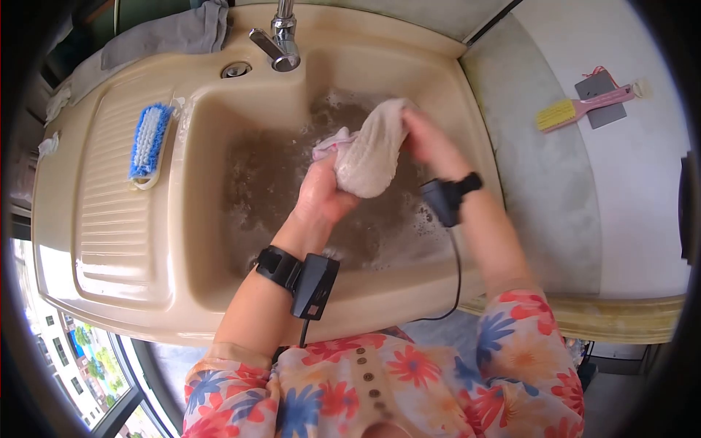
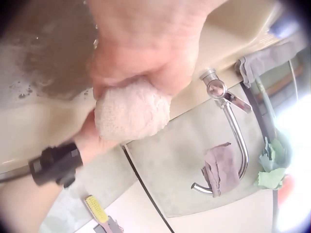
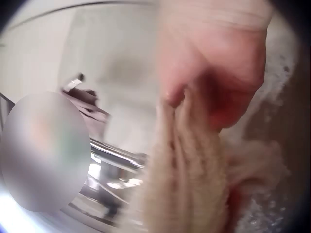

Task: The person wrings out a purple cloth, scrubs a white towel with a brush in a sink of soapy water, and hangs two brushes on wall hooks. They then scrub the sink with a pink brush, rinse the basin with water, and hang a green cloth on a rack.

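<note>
A wet whitish cloth (image 1: 372, 157) with a pink-edged part at its left is stretched between both hands above murky water (image 1: 270, 175). The left hand (image 1: 323, 193) grips its lower left part; in the left wrist view a rounded bulge of cloth (image 2: 132, 110) shows beyond the left hand (image 2: 146, 53). At the cloth's upper right end, the right hand (image 1: 434, 146) holds it. The right wrist view shows the right hand (image 3: 218, 63) pinching the gathered cloth (image 3: 189, 165), which hangs down in folds. Some fingers of the left hand are hidden behind the cloth.
The beige sink (image 1: 197, 219) has a chrome faucet (image 1: 283, 44) at its back. A blue and white brush (image 1: 150, 142) lies on the ribbed drainboard (image 1: 109, 219). A grey cloth (image 1: 168, 36) lies at the back left. On the right ledge is a pink-handled brush (image 1: 584, 107).
</note>
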`<state>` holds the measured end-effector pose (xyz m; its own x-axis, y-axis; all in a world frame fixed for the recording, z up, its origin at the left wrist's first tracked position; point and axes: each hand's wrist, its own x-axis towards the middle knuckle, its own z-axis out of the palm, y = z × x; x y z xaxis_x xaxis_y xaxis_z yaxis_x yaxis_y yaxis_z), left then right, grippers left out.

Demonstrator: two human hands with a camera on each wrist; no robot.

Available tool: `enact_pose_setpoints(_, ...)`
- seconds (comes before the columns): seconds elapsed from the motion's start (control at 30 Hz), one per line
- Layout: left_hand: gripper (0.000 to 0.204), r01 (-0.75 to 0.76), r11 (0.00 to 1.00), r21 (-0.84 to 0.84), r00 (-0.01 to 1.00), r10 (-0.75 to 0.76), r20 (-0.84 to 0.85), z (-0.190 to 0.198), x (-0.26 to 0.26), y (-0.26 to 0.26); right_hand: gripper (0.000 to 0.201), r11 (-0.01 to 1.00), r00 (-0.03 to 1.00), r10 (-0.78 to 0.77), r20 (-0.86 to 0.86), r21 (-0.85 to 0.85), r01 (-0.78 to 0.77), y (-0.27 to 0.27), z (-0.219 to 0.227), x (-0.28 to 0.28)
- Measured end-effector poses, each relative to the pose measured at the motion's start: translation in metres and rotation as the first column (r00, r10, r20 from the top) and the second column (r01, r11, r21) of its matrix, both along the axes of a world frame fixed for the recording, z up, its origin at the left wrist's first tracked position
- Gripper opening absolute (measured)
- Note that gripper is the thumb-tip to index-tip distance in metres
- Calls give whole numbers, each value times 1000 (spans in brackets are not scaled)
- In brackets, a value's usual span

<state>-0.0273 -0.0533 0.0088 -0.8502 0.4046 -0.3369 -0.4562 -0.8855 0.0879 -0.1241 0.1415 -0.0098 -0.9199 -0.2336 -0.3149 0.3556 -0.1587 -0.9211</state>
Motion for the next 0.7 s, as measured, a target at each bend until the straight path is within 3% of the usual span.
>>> enact_pose_setpoints(0.03, 23, -5, 1000, 4, 1000, 5, 1, -3, 0, 2, 33, 961, 989, 55, 138, 260, -90, -11, -3, 10)
enact_pose_setpoints(0.1, 26, -2, 1000, 21, 999, 3, -32, -13, 2, 1, 52, 934, 947, 310, -87, 214, -286, -15, -47, 24)
enact_pose_setpoints(0.13, 26, -13, 1000, 27, 999, 13, -30, -14, 2, -1, 52, 930, 944, 320, -84, 219, -296, -14, -54, 32)
enact_pose_setpoints(0.2, 30, 1, 998, 61, 998, 3, -58, -14, 1, -4, 72, 928, 928, 363, 84, -121, -352, -9, -61, 45)
enact_pose_setpoints(0.23, 30, -8, 998, 68, 998, 12, -64, -11, 0, -4, 72, 926, 925, 371, 81, -113, -361, -8, -57, 54)
enact_pose_setpoints(0.3, 36, 64, 974, 216, 994, -42, -102, -8, 1, -4, 81, 734, 839, 515, 177, -596, -325, -6, -43, 68)
enact_pose_setpoints(0.33, 36, 60, 973, 221, 994, -38, -103, -8, 2, -2, 81, 736, 837, 517, 179, -591, -329, -14, -30, 68)
enact_pose_setpoints(0.4, 40, 117, 948, 296, 989, -83, -126, -10, 6, 5, 83, 728, 966, 243, 83, -674, -126, -29, -2, 66)
enact_pose_setpoints(0.53, 46, 144, 954, 262, 988, -126, -85, 6, 17, 15, 74, 812, 987, 153, -55, -562, -157, -32, 46, 47)
enact_pose_setpoints(0.6, 52, 208, 977, 54, 969, -198, -150, 11, 20, 16, 49, 964, 996, 84, -19, -252, -86, -32, 67, 43)
enact_pose_setpoints(0.63, 55, 257, 963, -76, 946, -267, -185, 7, 19, 16, 49, 964, 996, 82, -17, -253, -84, -28, 63, 34)
enact_pose_setpoints(0.67, 55, 259, 963, -77, 946, -269, -183, 4, 17, 14, 36, 979, 989, 139, -40, -145, -144, -23, 52, 22)
enact_pose_setpoints(0.7, 54, 281, 916, -287, 903, -354, -244, 3, 15, 12, 23, 979, 979, 197, -55, -34, -199, -23, 46, 19)
